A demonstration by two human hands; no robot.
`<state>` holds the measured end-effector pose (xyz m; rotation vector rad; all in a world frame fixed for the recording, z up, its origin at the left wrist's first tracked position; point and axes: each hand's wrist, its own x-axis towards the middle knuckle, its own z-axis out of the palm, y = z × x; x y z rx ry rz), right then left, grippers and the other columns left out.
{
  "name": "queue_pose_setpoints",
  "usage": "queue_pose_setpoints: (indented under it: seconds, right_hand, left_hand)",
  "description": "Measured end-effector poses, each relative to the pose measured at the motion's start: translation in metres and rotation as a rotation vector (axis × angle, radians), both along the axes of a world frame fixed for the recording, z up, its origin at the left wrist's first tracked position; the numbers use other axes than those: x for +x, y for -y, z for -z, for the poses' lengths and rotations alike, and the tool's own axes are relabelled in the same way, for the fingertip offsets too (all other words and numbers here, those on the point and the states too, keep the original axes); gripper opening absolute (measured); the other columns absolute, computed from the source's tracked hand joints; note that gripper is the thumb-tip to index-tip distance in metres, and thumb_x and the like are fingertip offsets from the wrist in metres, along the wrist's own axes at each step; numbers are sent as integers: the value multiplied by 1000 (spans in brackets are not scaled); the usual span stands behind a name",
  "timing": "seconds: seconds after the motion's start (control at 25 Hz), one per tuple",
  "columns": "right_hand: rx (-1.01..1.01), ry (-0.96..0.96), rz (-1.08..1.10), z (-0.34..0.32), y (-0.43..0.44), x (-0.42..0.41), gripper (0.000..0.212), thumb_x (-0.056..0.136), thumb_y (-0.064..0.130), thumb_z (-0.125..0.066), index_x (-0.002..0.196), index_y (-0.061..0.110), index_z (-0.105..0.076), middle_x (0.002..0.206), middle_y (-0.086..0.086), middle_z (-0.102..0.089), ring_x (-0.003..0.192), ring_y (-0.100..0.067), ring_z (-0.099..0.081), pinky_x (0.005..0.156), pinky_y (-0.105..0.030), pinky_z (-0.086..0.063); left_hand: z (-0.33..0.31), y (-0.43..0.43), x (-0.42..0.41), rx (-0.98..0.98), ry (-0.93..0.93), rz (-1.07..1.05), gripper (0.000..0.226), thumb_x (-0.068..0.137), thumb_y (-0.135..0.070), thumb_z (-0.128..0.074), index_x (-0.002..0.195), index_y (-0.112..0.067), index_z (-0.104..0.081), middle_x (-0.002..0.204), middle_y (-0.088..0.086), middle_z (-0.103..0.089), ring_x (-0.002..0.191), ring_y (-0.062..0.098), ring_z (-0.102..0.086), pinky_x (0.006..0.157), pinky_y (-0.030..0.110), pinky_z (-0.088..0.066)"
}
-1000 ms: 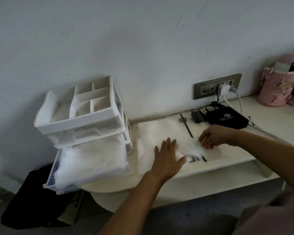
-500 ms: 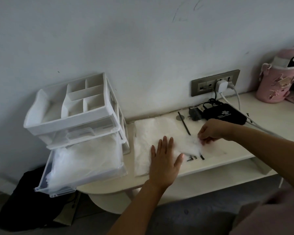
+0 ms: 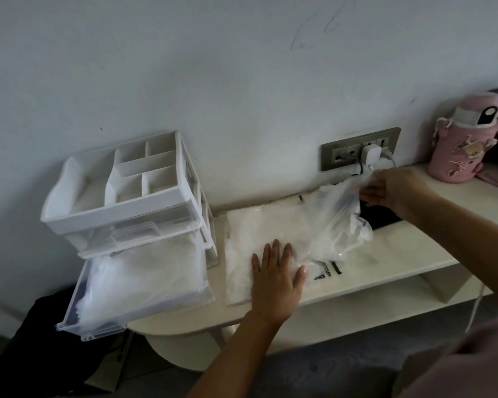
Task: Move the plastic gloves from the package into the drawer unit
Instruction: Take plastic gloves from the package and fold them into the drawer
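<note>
A clear plastic package (image 3: 250, 234) with black print lies flat on the cream table (image 3: 400, 254), full of thin plastic gloves. My left hand (image 3: 276, 274) presses flat on its near part, fingers straight. My right hand (image 3: 391, 188) pinches a bunch of translucent gloves (image 3: 334, 214) and holds it lifted above the package's right end. At the table's left end stands a white drawer unit (image 3: 127, 208) with a divided top tray. Its clear bottom drawer (image 3: 138, 285) is pulled out and holds a heap of gloves.
On the wall behind my right hand is a grey socket strip (image 3: 360, 152) with a white plug and cable. A flat black box (image 3: 383, 216) lies under my right wrist. A pink bottle (image 3: 463, 139) stands at the far right. A dark bag (image 3: 41, 354) lies on the floor below the drawer.
My right hand has risen up and to the right, drawing a bunch of gloves out of the package. The left hand has stayed flat on the package.
</note>
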<state>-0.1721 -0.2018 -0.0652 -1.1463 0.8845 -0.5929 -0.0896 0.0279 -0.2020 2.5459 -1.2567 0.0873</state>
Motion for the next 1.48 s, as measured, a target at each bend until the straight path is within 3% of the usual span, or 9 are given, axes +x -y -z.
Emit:
queue_pose_setpoints:
  seconds: [0.16,0.24,0.4,0.56,0.8,0.96,1.08,1.28,1.48]
  right_hand:
    - [-40,-171,-202,11,-4,-5,47,84,38,-66,111,2,-55,99,-19,-66,90,-29,-65,75,-36,-54]
    - [-158,-214,-227,16,-9,-3,33,84,24,-68,106,0,-60,100,-21,-67,88,-30,-66,80,-41,-55]
    - [-331,63,-360,-3,-22,-1,18,94,11,-52,94,-3,-64,85,-26,-65,81,-35,-63,83,-46,-51]
    - [-191,175,-628,-17,-37,-4,30,98,16,-41,113,2,-62,111,-12,-69,107,-23,-64,92,-34,-52]
    - [57,333,-791,-31,-50,-11,26,83,17,-58,98,2,-72,114,-15,-67,105,-22,-65,90,-30,-53]
    - [62,294,-763,-29,-49,-8,31,93,13,-41,104,0,-68,115,-17,-66,106,-26,-65,92,-36,-52]
    - [-6,190,-691,-27,-50,-7,32,96,16,-41,104,0,-67,108,-15,-70,98,-25,-68,81,-32,-57]
    - [-249,4,-418,-13,-31,-5,32,91,33,-57,103,5,-64,96,-14,-71,96,-31,-67,94,-47,-50]
    - [-393,-217,-648,-15,-36,-12,25,77,19,-72,96,6,-63,86,-14,-67,69,-14,-69,58,-20,-54]
  left_hand:
    - [-3,0,2,-19,-53,14,98,78,-69,17,148,-19,-31,157,10,-23,146,27,-17,112,43,7]
    - [-6,-1,1,-17,-88,9,106,69,-72,22,150,-22,-25,159,7,-15,148,24,-8,112,38,13]
    - [-13,2,3,-38,-242,-4,93,79,-76,1,147,-22,-33,158,2,-21,147,21,-11,118,41,3]
    - [-59,5,1,-494,-777,-110,49,94,-49,-47,132,-19,-53,143,-2,-46,131,9,-41,107,22,-29]
    - [-97,24,17,-868,-1758,-104,118,55,-76,-65,146,-8,-31,148,13,-38,136,27,-39,105,35,-34]
    - [-94,27,6,-851,-2134,-3,97,74,-72,-53,149,-16,-29,154,10,-30,143,27,-26,110,41,-30]
    - [-80,31,0,-975,-2077,100,79,71,-50,-76,136,-11,-51,136,16,-53,127,31,-49,106,50,-39]
    - [-77,29,14,-1105,-1875,-58,11,71,-14,-72,78,-9,-78,84,7,-74,77,15,-72,80,30,-56]
    - [-86,25,29,-976,-1442,-165,41,41,-35,-94,63,-14,-66,66,3,-66,59,13,-62,63,26,-50]
